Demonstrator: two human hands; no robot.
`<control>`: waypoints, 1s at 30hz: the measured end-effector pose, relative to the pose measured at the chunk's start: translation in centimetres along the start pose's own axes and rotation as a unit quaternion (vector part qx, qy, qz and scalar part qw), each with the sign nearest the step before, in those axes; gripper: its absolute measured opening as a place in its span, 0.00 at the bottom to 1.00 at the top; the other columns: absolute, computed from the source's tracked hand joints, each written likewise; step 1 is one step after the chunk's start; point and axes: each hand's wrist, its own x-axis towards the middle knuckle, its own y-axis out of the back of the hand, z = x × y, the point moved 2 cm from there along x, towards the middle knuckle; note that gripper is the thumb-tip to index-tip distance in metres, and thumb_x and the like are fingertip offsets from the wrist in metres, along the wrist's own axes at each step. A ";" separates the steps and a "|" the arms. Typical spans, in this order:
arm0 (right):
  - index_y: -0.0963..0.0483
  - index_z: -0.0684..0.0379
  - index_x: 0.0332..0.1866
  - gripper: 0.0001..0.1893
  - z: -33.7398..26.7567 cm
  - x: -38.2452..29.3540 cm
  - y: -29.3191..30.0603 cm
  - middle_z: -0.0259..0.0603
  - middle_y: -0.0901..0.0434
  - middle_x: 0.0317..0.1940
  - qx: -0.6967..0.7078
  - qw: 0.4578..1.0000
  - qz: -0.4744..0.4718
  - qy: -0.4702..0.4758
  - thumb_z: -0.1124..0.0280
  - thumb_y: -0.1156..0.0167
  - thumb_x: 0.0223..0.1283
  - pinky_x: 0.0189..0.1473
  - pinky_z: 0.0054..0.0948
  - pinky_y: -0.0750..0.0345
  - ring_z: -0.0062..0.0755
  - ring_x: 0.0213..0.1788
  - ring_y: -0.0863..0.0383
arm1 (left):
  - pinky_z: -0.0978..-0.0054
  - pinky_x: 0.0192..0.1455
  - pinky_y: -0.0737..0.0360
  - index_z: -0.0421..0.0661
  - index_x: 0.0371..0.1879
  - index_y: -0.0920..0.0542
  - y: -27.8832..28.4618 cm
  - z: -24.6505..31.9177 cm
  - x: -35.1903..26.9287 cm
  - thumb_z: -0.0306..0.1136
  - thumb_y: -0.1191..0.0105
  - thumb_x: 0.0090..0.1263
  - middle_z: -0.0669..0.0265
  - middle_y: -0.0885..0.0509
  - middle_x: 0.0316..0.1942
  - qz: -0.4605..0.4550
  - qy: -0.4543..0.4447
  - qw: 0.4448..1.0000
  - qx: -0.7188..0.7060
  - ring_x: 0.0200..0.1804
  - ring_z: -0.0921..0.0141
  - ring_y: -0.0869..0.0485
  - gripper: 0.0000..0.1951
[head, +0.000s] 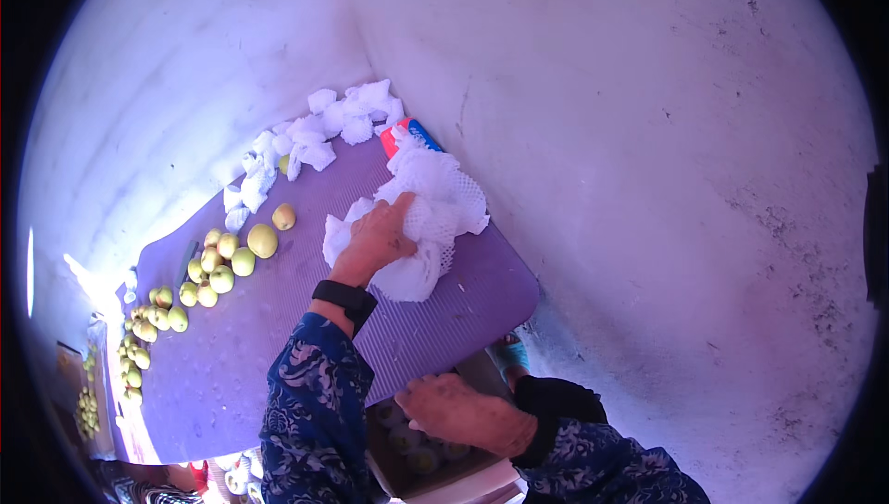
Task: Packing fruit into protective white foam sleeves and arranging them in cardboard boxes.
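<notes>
My left hand (378, 237) lies on a loose heap of white foam fruit nets (434, 188) on the purple ribbed mat (305, 316). Its thumb and index finger are spread against the foam; whether they pinch a net I cannot tell. Just off the mat's near edge, my right hand (469, 414) hangs over a cardboard box (389, 466). Its fingers are bent, and their undersides are hidden, so a grip cannot be made out. Inside the box sit several pale round fruits (422, 461), partly covered by the hand and shadow.
Several yellow-green fruits, apples or pears (222, 278), line the mat's left side. More foam nets (312, 132) lie along the far edge, near a red and blue packet (425, 135). A pale sheet wall (625, 157) rises beyond. Netted fruits (239, 480) show below the mat.
</notes>
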 end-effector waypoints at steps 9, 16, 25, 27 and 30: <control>0.26 0.61 0.44 0.17 0.8 -0.3 -0.9 0.44 0.23 0.33 0.023 1.000 0.018 0.009 0.63 0.35 0.52 0.40 0.40 0.25 0.44 0.39 0.20 | 0.61 0.58 0.29 0.51 0.62 0.28 -0.3 -1.3 0.4 0.41 0.33 0.45 0.49 0.22 0.45 -0.114 -0.059 0.977 -0.170 0.54 0.50 0.25 0.38; 0.27 0.60 0.43 0.13 0.9 1.7 0.6 0.46 0.22 0.32 0.076 0.997 -0.005 -0.025 0.65 0.40 0.55 0.36 0.45 0.23 0.47 0.37 0.18 | 0.63 0.57 0.29 0.48 0.62 0.29 -0.8 -1.3 -0.1 0.44 0.34 0.47 0.48 0.22 0.45 -0.063 -0.086 0.984 -0.142 0.55 0.51 0.25 0.38; 0.27 0.56 0.49 0.16 2.8 3.6 4.5 0.41 0.25 0.44 -0.043 0.980 0.141 -0.133 0.70 0.39 0.55 0.33 0.35 0.20 0.41 0.39 0.18 | 0.59 0.61 0.30 0.46 0.66 0.32 1.2 -0.7 -0.4 0.49 0.32 0.45 0.48 0.20 0.50 -0.043 -0.067 0.996 -0.031 0.59 0.49 0.27 0.45; 0.27 0.55 0.52 0.19 3.4 3.5 4.6 0.41 0.28 0.50 -0.013 0.965 0.211 -0.158 0.71 0.37 0.53 0.34 0.35 0.19 0.39 0.42 0.18 | 0.55 0.62 0.31 0.45 0.65 0.32 1.8 -0.3 -0.6 0.51 0.32 0.45 0.49 0.20 0.53 -0.029 -0.076 0.996 -0.026 0.61 0.51 0.27 0.45; 0.31 0.54 0.61 0.29 4.4 3.6 4.5 0.45 0.34 0.59 -0.057 0.957 0.216 -0.188 0.71 0.34 0.49 0.41 0.35 0.18 0.41 0.50 0.21 | 0.55 0.62 0.32 0.45 0.65 0.32 2.8 0.3 -1.0 0.52 0.33 0.45 0.51 0.19 0.51 -0.063 -0.048 0.996 -0.045 0.61 0.53 0.26 0.45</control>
